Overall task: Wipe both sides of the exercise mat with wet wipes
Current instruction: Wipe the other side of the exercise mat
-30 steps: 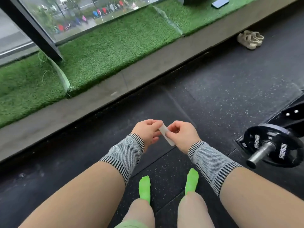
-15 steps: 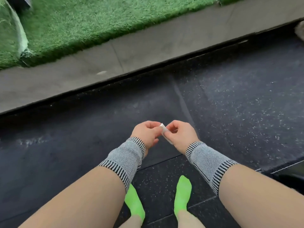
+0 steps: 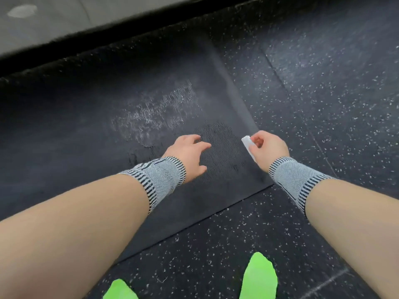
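Pinching a small folded white wet wipe [image 3: 248,145] in our right hand [image 3: 267,147], we spread our left hand [image 3: 187,154], fingers released, over the dark textured rubber exercise mat [image 3: 151,117], stretching toward ten o'clock across the speckled floor [image 3: 323,104].

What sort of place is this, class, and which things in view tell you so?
Probably a gym: speckled rubber floor tiles and a dark exercise mat laid on them, while the right hand pinches a folded wet wipe.
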